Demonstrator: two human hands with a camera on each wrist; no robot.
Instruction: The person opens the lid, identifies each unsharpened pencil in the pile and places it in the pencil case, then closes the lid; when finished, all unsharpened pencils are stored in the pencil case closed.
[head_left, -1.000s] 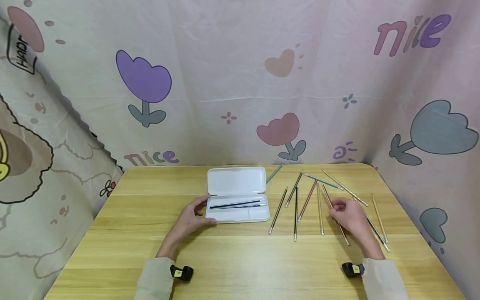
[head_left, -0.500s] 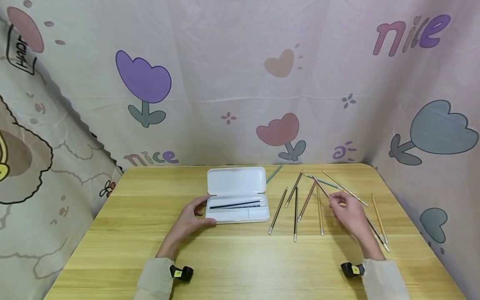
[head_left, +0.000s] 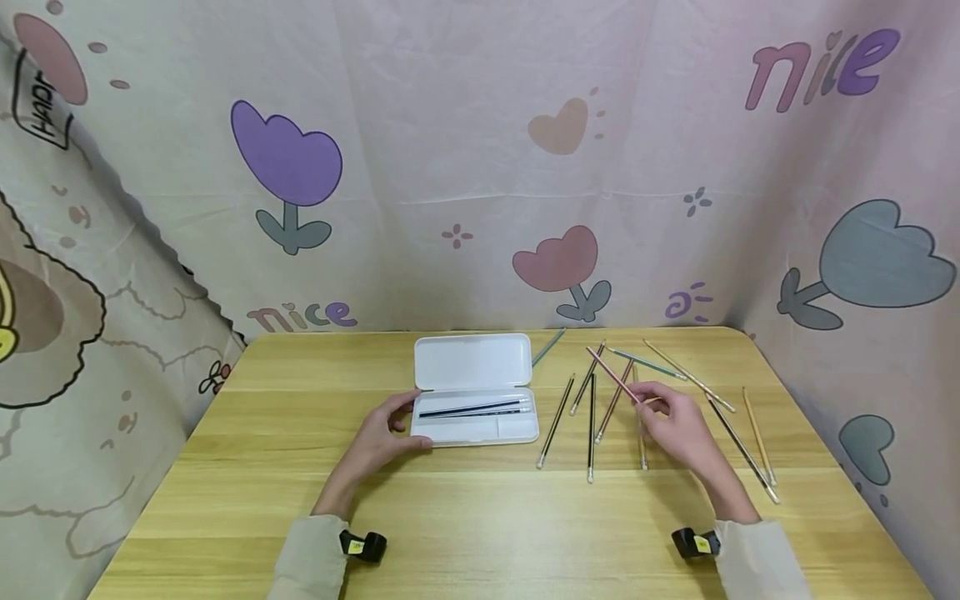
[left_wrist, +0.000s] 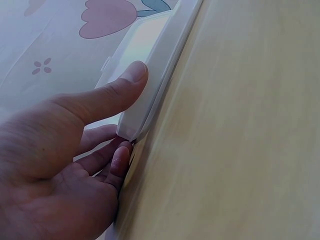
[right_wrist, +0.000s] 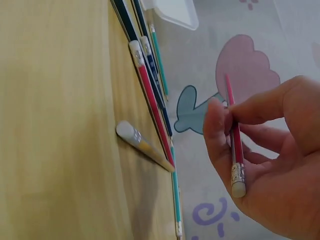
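A white pencil case (head_left: 457, 432) lies with its lid open, and dark pencils (head_left: 471, 409) rest in its tray. My left hand (head_left: 381, 435) grips the left end of the case; in the left wrist view the thumb (left_wrist: 117, 97) presses its front wall while the other fingers reach round the end. Between thumb and fingertips, my right hand (head_left: 675, 421) pinches a red pencil (head_left: 611, 373) above the table, its tip pointing far left. The right wrist view shows its eraser end (right_wrist: 238, 189) towards the palm. Under that hand lies a yellow pencil (head_left: 642, 454), partly hidden.
Several loose pencils are spread right of the case, among them another red pencil (head_left: 615, 402), a black pencil (head_left: 592, 429) and a teal pencil (head_left: 647, 363). One more teal pencil (head_left: 551, 344) lies behind the lid. A printed curtain (head_left: 435, 167) hangs along the table's back edge.
My right hand has lifted the red pencil off the table and carried it to the left, above the other pencils. The left hand and the case have stayed put.
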